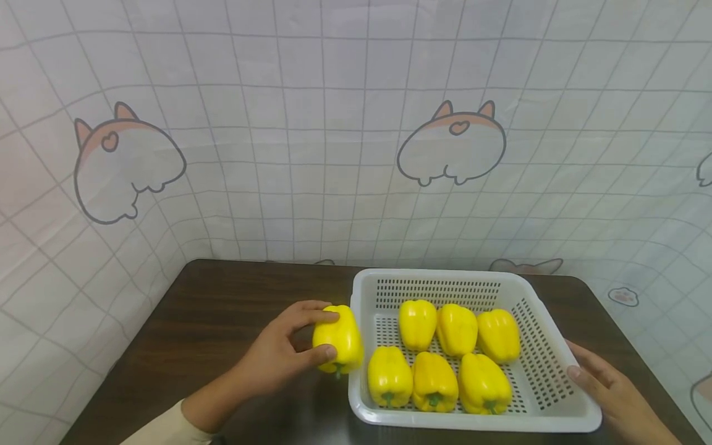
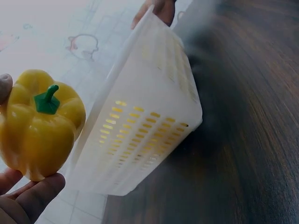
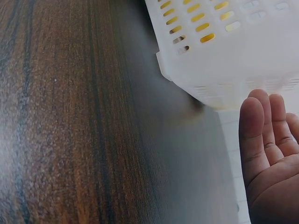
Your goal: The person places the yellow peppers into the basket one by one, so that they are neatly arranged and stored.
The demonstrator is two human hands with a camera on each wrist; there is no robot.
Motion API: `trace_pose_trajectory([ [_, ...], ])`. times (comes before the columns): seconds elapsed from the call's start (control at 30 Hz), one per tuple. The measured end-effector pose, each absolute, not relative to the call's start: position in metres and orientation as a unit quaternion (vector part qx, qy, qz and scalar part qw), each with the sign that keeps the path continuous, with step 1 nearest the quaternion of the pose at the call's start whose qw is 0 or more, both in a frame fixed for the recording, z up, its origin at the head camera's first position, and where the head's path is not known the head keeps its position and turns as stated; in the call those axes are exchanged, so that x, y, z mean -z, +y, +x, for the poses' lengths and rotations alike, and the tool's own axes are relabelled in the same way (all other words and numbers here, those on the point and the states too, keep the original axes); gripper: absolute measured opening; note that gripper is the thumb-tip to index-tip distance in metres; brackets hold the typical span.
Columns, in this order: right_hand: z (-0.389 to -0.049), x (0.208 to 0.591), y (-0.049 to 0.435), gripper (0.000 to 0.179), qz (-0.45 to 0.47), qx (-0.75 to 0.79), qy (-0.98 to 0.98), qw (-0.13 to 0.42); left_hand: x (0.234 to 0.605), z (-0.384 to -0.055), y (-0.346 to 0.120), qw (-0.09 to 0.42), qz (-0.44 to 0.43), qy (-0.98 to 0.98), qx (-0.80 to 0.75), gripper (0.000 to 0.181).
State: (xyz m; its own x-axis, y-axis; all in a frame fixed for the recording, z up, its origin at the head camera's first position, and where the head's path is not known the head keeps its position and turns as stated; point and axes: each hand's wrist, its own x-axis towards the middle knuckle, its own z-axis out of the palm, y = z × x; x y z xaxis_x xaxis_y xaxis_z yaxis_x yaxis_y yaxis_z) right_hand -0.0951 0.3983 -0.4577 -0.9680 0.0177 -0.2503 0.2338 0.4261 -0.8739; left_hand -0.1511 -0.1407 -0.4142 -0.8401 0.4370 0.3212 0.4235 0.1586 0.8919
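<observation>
My left hand (image 1: 278, 349) grips a yellow bell pepper (image 1: 340, 339) between thumb and fingers, just outside the left rim of a white plastic basket (image 1: 439, 420). In the left wrist view this bell pepper (image 2: 39, 128) shows its green stem, with fingertips (image 2: 44, 189) against its side. Inside the basket, several more yellow bell peppers (image 1: 418, 326) lie in two rows toward the left and middle. My right hand (image 1: 614, 386) is at the basket's right side. The right wrist view shows its fingers (image 3: 252, 119) fairly straight, fingertips right at the basket wall (image 3: 224, 70).
The basket stands on a dark wood-grain table (image 1: 222, 309). Behind and beside the table hangs a white grid-patterned cloth (image 1: 334, 154) printed with cartoon animals. Slots in the basket wall (image 2: 135, 126) show yellow from the peppers within.
</observation>
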Motion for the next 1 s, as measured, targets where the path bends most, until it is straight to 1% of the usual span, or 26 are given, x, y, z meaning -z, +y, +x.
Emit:
trace_pose_trajectory([
  [0.2, -0.095, 0.460, 0.400, 0.071, 0.065, 0.537, 0.835, 0.096, 0.411, -0.153, -0.131, 0.024, 0.292, 0.750, -0.593, 0.045],
  [0.33, -0.095, 0.461, 0.400, 0.068, 0.053, 0.544, 0.833, 0.082, 0.410, -0.154, -0.124, 0.038, 0.302, 0.745, -0.594, 0.046],
  [0.43, -0.095, 0.461, 0.399, 0.068, 0.060, 0.547, 0.831, 0.084, 0.410, -0.154, -0.119, 0.046, 0.308, 0.744, -0.591, 0.046],
  [0.57, -0.095, 0.460, 0.399, 0.072, 0.073, 0.546, 0.830, 0.092, 0.409, -0.154, -0.112, 0.049, 0.315, 0.743, -0.589, 0.046],
  [0.83, -0.096, 0.463, 0.400, 0.069, 0.060, 0.538, 0.838, 0.070, 0.406, -0.154, -0.095, 0.041, 0.319, 0.756, -0.570, 0.046],
  [1.0, -0.096, 0.463, 0.398, 0.068, 0.061, 0.542, 0.836, 0.065, 0.405, -0.155, -0.083, 0.054, 0.309, 0.753, -0.578, 0.046],
])
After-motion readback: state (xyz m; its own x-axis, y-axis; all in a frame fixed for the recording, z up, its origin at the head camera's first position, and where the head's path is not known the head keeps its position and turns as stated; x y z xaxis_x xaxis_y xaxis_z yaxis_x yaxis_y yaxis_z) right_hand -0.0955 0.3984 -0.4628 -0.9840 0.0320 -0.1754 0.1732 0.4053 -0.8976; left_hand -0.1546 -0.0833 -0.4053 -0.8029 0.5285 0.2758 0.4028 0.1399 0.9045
